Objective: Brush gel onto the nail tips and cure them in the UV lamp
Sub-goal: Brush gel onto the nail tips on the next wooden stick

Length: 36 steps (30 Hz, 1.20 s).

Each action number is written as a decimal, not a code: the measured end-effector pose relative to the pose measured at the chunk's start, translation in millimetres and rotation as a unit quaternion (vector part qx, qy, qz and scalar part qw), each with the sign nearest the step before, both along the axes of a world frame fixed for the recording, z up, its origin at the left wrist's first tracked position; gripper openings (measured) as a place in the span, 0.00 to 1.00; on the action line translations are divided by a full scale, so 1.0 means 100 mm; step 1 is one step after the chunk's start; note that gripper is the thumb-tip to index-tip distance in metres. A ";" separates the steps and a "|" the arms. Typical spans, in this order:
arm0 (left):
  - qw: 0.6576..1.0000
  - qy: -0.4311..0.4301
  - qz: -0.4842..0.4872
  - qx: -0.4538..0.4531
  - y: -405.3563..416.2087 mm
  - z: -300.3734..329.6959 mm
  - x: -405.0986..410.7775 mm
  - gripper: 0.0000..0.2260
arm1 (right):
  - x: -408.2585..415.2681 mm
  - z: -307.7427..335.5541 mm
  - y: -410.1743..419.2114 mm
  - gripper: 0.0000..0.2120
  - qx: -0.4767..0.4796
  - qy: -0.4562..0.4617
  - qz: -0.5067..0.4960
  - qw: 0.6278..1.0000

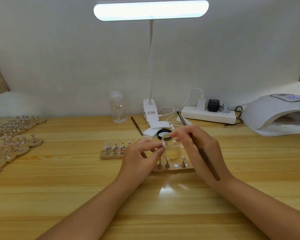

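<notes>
My left hand (142, 156) pinches a small clear nail tip (163, 144) on its stand between thumb and fingertips, just above the table's middle. My right hand (197, 146) grips a long brown brush (204, 156), whose head end points toward the open glass gel jar (171, 146) right behind the tip. Below the hands lies a wooden holder (173, 169) with three standing nail tips and one bare magnet spot. A second holder (111, 154) with several tips sits to the left. The white UV lamp (274, 115) stands at the far right.
Several more wooden holders with nail tips (12, 135) crowd the left edge. Behind the jar lie its black lid (163, 132), white pads (154, 129), two spare brushes (136, 125), a clear pump bottle (118, 108), a clip desk lamp (150, 110) and a power strip (209, 115).
</notes>
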State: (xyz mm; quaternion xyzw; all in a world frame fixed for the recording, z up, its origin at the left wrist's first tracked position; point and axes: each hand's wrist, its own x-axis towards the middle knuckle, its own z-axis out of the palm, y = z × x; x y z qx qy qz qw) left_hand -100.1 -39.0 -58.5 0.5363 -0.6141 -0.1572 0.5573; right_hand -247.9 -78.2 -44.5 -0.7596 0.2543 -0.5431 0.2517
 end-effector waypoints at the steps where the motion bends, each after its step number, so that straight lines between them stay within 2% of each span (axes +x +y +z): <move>1: 1.000 -0.003 -0.010 -0.004 0.01 0.00 0.00 0.10 | -0.01 -0.01 -0.01 0.10 -0.013 0.033 -0.004 0.999; 5: 0.999 -0.036 -0.029 -0.024 0.02 0.00 0.00 0.11 | -0.01 -0.04 -0.02 0.14 -0.046 0.099 0.005 0.994; 9: 0.998 -0.043 -0.039 -0.028 0.03 0.00 0.00 0.06 | -0.02 -0.06 -0.05 0.13 -0.059 0.096 0.010 0.994; 12: 0.998 -0.038 -0.048 -0.029 0.03 0.01 -0.01 0.07 | -0.03 -0.06 -0.05 0.11 -0.055 0.090 0.020 0.994; 18: 0.998 -0.061 -0.026 0.019 0.03 -0.02 0.01 0.09 | -0.11 -0.03 -0.09 0.11 -0.018 0.074 0.011 0.997; 24: 0.991 -0.113 -0.033 0.062 0.00 -0.05 0.01 0.17 | -0.23 -0.06 -0.13 0.10 0.003 0.149 0.021 0.989; 36: 0.989 -0.090 -0.067 0.097 -0.03 -0.11 0.05 0.16 | -0.24 -0.10 -0.12 0.10 -0.002 0.204 0.032 0.978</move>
